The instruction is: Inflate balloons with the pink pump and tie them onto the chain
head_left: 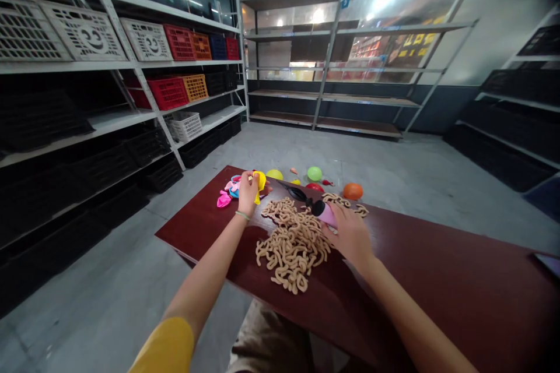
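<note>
My left hand is closed on a yellow balloon that looks limp, above the far left part of the dark red table. Beside that hand lie deflated pink and blue balloons. My right hand grips a pink bottle-like object with a black top, tilted to the left. A long, thin dark tip shows beyond a black part to its left. A pile of beige, curled, noodle-like pieces is spread between and below my hands, with a smaller group behind the right one.
Inflated green, orange and yellow balloons are past the table's far edge. Shelves with crates stand on the left, and a metal rack at the back. A dark flat object is at the table's right.
</note>
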`<state>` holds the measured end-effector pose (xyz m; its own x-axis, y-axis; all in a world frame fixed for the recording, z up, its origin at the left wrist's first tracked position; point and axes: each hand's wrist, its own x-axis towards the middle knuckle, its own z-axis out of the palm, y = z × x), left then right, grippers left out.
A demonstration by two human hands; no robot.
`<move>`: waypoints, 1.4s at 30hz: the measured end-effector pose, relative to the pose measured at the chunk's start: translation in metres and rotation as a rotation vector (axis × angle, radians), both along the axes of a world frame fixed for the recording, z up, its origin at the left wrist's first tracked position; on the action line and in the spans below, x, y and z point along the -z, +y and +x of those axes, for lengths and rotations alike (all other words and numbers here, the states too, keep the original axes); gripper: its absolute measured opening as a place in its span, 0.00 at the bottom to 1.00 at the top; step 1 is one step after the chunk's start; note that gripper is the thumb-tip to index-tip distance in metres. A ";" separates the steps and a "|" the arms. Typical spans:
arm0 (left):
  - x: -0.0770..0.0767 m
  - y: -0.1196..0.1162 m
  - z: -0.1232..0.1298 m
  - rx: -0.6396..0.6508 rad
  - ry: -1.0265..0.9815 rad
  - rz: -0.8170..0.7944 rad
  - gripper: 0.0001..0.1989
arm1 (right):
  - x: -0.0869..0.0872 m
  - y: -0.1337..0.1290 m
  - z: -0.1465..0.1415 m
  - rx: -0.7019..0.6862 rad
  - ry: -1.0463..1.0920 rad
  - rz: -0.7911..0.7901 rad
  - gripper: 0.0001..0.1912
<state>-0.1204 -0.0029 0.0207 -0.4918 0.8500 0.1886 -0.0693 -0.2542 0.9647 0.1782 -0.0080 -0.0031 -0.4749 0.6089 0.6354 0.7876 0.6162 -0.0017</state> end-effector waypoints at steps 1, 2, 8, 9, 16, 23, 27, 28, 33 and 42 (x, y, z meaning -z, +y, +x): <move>-0.005 0.001 0.008 0.032 -0.062 -0.017 0.10 | -0.004 0.000 0.005 0.006 0.002 -0.002 0.25; -0.008 0.003 0.018 0.051 -0.096 -0.038 0.10 | -0.006 0.000 0.011 0.013 0.002 -0.005 0.25; 0.004 0.020 0.081 0.082 -0.126 -0.172 0.05 | -0.002 -0.012 0.044 0.111 0.003 -0.086 0.27; 0.007 0.022 0.089 0.104 -0.161 -0.186 0.05 | 0.000 -0.014 0.048 0.125 0.012 -0.090 0.27; 0.026 0.022 0.099 0.332 -0.469 -0.326 0.08 | 0.012 -0.020 0.061 0.182 0.061 -0.106 0.28; 0.026 0.014 0.083 0.350 -0.615 -0.235 0.16 | 0.010 -0.021 0.059 0.132 -0.020 -0.136 0.28; 0.025 0.016 0.080 0.256 -0.647 -0.179 0.12 | 0.013 -0.020 0.061 0.095 -0.010 -0.136 0.26; 0.026 0.017 0.080 0.238 -0.653 -0.176 0.10 | 0.014 -0.019 0.061 0.088 -0.015 -0.134 0.25; 0.026 0.016 0.077 0.158 -0.635 -0.143 0.07 | 0.015 -0.020 0.061 0.090 -0.069 -0.146 0.26; 0.018 0.011 0.077 0.188 -0.608 -0.072 0.15 | 0.016 -0.020 0.059 0.124 -0.097 -0.128 0.26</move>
<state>-0.0434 0.0082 0.0023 -0.3346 0.9322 -0.1379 -0.6464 -0.1206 0.7534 0.2368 -0.0282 -0.0186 -0.4465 0.7395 0.5037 0.8579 0.5138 0.0062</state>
